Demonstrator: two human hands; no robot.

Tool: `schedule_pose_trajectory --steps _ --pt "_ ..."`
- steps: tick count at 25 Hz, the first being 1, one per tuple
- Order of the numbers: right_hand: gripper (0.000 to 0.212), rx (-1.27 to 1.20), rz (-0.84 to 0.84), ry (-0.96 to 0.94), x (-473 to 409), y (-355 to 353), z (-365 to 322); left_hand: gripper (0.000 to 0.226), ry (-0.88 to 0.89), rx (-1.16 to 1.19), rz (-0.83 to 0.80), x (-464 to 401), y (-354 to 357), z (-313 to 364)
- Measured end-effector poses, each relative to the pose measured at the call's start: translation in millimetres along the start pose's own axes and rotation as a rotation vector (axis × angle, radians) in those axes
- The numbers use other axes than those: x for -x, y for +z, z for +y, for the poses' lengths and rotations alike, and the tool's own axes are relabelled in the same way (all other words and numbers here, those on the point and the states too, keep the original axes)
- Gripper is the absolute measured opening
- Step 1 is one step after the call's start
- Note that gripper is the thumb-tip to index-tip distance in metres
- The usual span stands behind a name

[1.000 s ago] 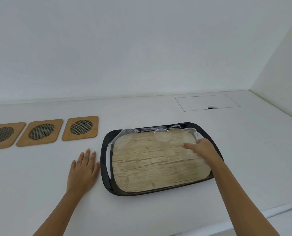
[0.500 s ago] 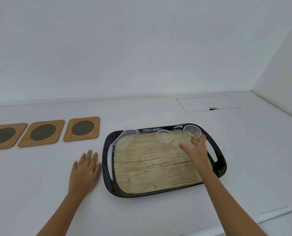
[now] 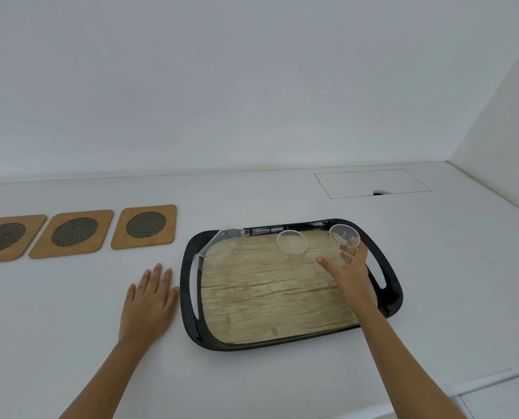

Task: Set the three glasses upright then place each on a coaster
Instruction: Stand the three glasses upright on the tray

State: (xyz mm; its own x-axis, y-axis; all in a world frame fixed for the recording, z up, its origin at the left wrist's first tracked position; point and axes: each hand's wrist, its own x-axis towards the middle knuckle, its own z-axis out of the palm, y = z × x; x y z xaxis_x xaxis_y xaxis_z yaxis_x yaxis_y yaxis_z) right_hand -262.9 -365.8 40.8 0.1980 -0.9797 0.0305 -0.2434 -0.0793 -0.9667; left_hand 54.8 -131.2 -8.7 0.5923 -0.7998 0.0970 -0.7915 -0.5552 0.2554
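A black tray point(image 3: 388, 285) with a wood-look floor holds three clear glasses. The left glass point(image 3: 219, 249) lies tilted on its side over the tray's left rim. The middle glass point(image 3: 292, 246) stands near the tray's far edge. My right hand point(image 3: 347, 272) grips the right glass point(image 3: 344, 235) from below, its round end facing up toward me. My left hand point(image 3: 149, 300) lies flat and spread on the counter just left of the tray. Three bamboo coasters point(image 3: 144, 226) point(image 3: 72, 234) point(image 3: 5, 237) with dark mesh ovals line up to the far left.
The white counter point(image 3: 282, 382) meets a white back wall and a side wall at right. A rectangular hatch outline point(image 3: 370, 182) with a small notch lies behind the tray. The counter's front edge runs along the lower right.
My right hand closed around the right glass and raised it slightly at the tray's far right corner. The left hand stayed flat on the counter.
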Motion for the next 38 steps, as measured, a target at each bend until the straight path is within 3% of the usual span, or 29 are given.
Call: schedule_pose_trajectory --steps 3,5,11,16,20,25,27,33,38 --pt "0.105 -0.015 0.014 -0.019 4.7 -6.2 -7.9 0.079 -0.002 0.003 -0.004 -0.2 0.6 0.6" --pt "0.104 -0.041 0.079 -0.052 9.7 -9.7 -24.5 0.079 -0.009 0.006 -0.008 -0.3 0.4 0.2" --pt "0.048 -0.26 0.298 -0.204 11.2 15.1 -113.1 0.078 -0.006 0.008 -0.017 0.2 -0.2 -0.5" --pt "0.025 -0.157 0.173 -0.284 20.0 99.3 -155.4 0.075 -0.004 0.024 -0.02 0.4 -0.3 -2.0" --pt "0.05 0.192 -0.18 -0.037 21.5 164.3 -142.2 0.071 0.006 0.047 -0.008 0.4 -1.2 -2.1" --pt "0.108 0.435 -0.321 0.32 11.1 209.7 -92.4 0.064 0.011 0.06 -0.005 0.4 -2.3 -3.2" --pt "0.121 0.371 -0.333 0.395 9.6 219.0 -80.7 0.062 0.013 0.055 -0.01 -0.3 -2.8 -3.0" --pt "0.079 0.155 -0.269 0.478 15.6 225.2 -88.7 0.056 0.012 0.048 0.006 -0.6 -3.0 -3.7" --pt "0.054 0.115 -0.224 0.347 30.6 214.1 -93.9 0.055 0.015 0.049 0.004 -0.7 -2.6 -3.9"
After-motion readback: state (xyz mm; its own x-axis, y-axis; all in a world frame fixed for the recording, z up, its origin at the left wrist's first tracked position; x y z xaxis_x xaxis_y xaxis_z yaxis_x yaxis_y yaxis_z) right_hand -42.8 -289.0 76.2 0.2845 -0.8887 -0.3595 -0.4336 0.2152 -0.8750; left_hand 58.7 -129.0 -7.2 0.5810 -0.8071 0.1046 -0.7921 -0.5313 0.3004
